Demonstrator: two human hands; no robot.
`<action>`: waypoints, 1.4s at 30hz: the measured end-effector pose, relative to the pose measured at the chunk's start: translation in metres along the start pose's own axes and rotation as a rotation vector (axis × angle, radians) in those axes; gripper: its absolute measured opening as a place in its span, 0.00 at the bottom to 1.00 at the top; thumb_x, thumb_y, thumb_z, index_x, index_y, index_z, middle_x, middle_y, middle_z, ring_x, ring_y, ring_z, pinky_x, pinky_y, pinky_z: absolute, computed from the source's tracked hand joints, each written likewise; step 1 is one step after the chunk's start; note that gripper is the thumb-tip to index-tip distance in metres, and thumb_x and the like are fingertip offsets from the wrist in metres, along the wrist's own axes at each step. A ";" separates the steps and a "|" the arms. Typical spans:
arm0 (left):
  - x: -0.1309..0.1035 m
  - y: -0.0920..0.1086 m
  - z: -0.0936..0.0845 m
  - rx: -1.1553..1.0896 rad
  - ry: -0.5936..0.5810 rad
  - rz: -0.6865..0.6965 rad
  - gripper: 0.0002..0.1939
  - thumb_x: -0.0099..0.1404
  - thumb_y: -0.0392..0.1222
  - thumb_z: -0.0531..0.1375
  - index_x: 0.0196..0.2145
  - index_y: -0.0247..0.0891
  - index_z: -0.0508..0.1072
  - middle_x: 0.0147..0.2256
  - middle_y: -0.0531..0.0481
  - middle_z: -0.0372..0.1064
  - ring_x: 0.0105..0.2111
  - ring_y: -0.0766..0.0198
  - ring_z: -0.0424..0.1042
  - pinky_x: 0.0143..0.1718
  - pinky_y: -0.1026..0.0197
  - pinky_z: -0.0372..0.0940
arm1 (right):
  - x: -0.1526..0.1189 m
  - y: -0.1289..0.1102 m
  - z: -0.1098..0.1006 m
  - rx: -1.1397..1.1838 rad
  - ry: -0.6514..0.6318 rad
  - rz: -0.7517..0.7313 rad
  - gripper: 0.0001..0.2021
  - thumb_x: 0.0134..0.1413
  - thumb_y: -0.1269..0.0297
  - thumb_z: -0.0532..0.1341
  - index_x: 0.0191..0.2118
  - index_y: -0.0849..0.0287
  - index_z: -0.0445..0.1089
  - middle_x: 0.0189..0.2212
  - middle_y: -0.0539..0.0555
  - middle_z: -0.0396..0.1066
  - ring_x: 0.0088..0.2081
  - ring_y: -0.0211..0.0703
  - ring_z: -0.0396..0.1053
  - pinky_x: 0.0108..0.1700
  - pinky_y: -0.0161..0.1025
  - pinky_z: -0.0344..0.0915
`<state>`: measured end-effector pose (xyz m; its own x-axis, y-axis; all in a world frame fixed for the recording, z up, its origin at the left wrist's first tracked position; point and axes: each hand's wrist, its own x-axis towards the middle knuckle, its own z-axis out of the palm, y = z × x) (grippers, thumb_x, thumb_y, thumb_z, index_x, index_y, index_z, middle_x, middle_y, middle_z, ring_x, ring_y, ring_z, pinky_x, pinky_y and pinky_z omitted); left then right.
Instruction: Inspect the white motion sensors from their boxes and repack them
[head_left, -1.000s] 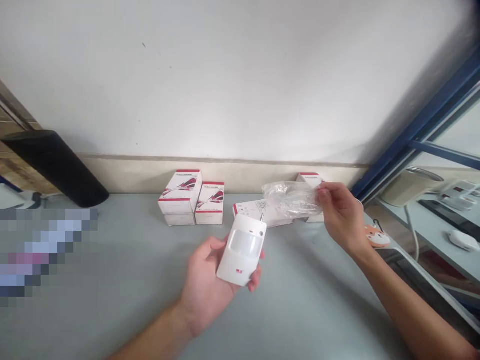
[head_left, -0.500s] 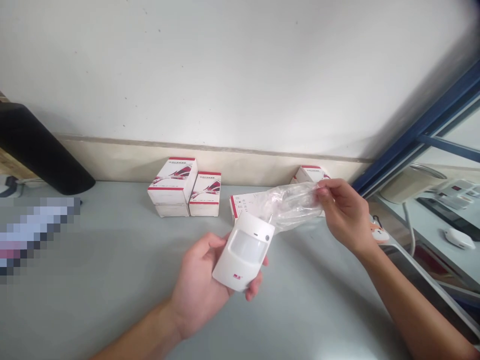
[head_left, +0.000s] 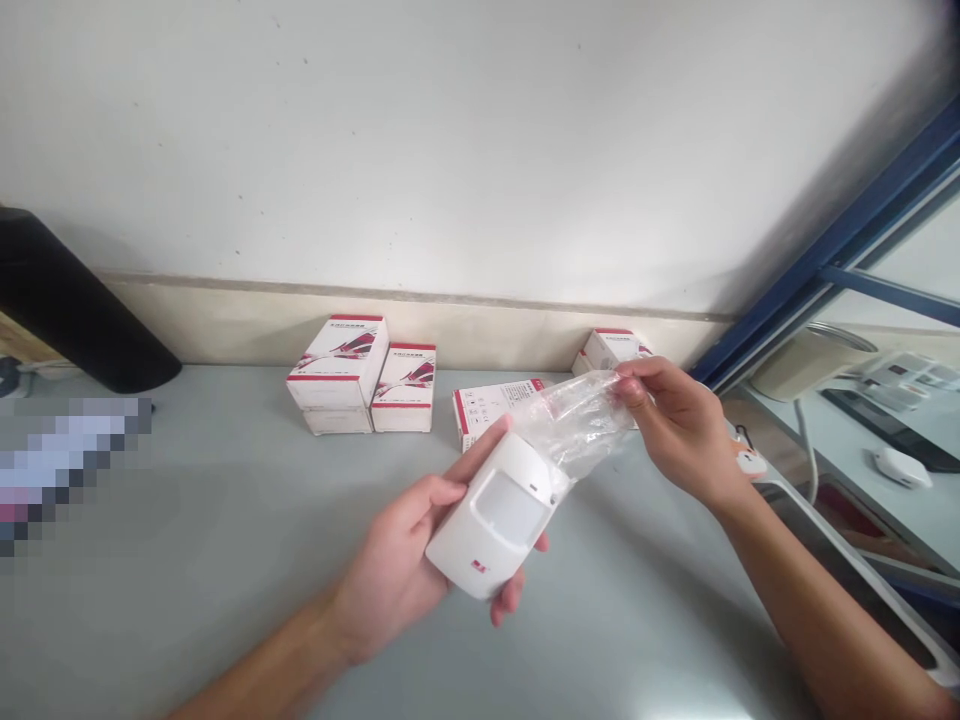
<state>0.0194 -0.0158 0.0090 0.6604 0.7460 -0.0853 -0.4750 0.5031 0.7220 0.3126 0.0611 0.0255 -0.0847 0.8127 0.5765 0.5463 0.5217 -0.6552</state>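
Note:
A white motion sensor point(head_left: 491, 525) with a pale rectangular lens and a small red logo rests in my left hand point(head_left: 401, 560). The fingers wrap round it from below and the thumb lies at its left side. My right hand point(head_left: 682, 425) pinches the far end of a clear plastic bag point(head_left: 577, 425) between thumb and fingers. The bag stretches from that pinch down to the upper end of the sensor; whether that end is still inside the bag I cannot make out. Behind the bag lies a white and red box point(head_left: 480, 405), partly covered.
White and red boxes point(head_left: 337, 365) stand against the wall at left centre, with more boxes point(head_left: 611, 350) at the right back. A black cylinder point(head_left: 82, 310) leans at the left. At the right are a blue frame point(head_left: 795, 250) and a dark-screened device point(head_left: 847, 570) on the grey table point(head_left: 247, 520).
The sensor has tilted further clockwise in my left hand, and its upper end has come nearer the bag. My right hand keeps its pinch on the bag. The view has shifted slightly.

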 end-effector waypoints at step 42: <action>0.004 -0.007 -0.008 0.060 0.246 0.061 0.23 0.77 0.50 0.58 0.66 0.51 0.65 0.64 0.45 0.70 0.65 0.50 0.67 0.67 0.45 0.56 | -0.042 -0.066 0.050 0.704 -0.531 0.591 0.25 0.66 0.43 0.64 0.60 0.52 0.73 0.50 0.59 0.78 0.54 0.55 0.74 0.62 0.57 0.69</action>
<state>0.0206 -0.0122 -0.0017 0.4673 0.8613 -0.1995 -0.4689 0.4328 0.7699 0.2384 0.0057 0.0198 -0.4097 0.9065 -0.1022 0.0282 -0.0993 -0.9947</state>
